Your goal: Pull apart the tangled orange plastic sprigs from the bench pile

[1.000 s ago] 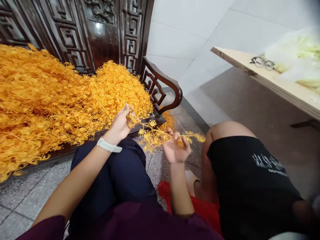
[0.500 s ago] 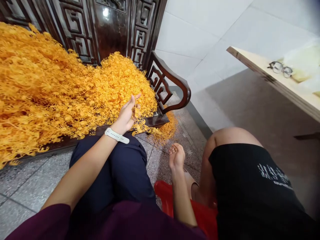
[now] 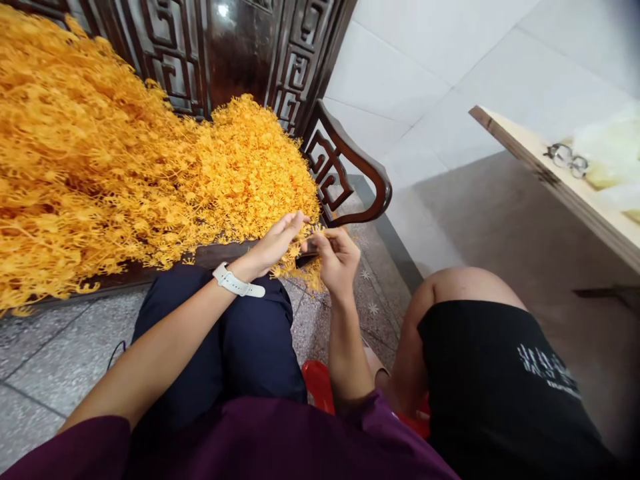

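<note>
The right hand [image 3: 337, 260] is pinched on a thin orange sprig [image 3: 300, 263], held just beside the left hand [image 3: 273, 243], whose grip cannot be told, above the edge of a carved dark-wood bench [image 3: 350, 160]. The sprig's branches could be snagged on the heaped sprigs [image 3: 100, 153] at upper left if pulled, and its thin stem could be snapped by hard pinching.

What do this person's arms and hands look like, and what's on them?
The left hand and right hand are bare, with no gloves. The left wrist wears a white watch strap with a row of small holes; the watch face doesn't show. No band shows on the right wrist. Both forearms are bare, coming out of dark plum sleeves.
</note>
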Available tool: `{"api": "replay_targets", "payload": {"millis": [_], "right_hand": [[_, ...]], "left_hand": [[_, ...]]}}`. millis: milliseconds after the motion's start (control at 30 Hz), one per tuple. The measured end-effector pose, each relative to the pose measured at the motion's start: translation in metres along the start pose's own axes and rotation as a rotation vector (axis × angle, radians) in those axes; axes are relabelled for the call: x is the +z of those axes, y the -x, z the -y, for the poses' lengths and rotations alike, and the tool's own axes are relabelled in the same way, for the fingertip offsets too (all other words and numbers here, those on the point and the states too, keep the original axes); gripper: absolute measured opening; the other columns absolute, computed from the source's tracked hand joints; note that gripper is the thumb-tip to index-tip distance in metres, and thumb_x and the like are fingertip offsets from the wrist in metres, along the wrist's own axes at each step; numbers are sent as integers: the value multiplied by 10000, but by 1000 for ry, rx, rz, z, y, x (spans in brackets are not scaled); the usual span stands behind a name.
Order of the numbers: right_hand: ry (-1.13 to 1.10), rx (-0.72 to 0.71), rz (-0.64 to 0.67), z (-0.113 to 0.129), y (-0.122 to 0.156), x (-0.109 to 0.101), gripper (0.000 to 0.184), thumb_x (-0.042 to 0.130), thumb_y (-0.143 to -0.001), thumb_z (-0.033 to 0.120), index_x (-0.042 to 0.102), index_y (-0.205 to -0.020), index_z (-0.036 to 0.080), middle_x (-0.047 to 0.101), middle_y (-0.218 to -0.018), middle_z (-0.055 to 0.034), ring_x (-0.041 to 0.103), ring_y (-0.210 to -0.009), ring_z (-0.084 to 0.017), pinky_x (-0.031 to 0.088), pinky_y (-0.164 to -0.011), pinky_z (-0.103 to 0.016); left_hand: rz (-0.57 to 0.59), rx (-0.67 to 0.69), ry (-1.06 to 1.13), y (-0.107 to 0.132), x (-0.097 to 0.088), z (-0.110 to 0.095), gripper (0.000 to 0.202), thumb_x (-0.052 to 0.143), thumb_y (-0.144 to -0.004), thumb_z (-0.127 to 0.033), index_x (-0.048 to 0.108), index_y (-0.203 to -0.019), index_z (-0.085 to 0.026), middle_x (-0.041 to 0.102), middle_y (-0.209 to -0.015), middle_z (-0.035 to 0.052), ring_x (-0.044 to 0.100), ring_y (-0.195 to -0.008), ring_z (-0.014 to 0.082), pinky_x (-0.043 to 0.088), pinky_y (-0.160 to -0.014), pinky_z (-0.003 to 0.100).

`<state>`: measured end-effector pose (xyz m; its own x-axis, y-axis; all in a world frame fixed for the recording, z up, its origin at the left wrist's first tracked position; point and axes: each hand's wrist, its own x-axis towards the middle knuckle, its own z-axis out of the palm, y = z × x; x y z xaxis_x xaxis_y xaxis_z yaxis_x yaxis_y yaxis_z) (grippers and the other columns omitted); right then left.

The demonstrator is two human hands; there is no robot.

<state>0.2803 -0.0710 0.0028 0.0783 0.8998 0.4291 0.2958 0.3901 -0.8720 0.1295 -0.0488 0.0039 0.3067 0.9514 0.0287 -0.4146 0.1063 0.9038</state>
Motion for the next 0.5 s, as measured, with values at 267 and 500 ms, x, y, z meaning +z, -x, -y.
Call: {"api": "replay_targets", "payload": {"millis": [267,500], "right_hand": [[53,-29,-580,11,-26,-89,353,781,-891,487,599,-796,201,583,-679,39,484,-556,-83,393,-539,-217],[-192,-691,1555,95,-16,-36,353,826,-875,458,654,-653,243,720,-710,-11,669,-640,-91,528,-635,-170]], "left_hand": [[-29,-298,191,11,-9,-10,459,665,-933,-630,698,-1010,-179,488,-567,6,267,-403,68,87,-429,234],[-245,-214,152,-8,-21,-4,410,754,-830,-531,753,-1016,-165,687,-781,68,563,-649,154,366,-507,222]]}}
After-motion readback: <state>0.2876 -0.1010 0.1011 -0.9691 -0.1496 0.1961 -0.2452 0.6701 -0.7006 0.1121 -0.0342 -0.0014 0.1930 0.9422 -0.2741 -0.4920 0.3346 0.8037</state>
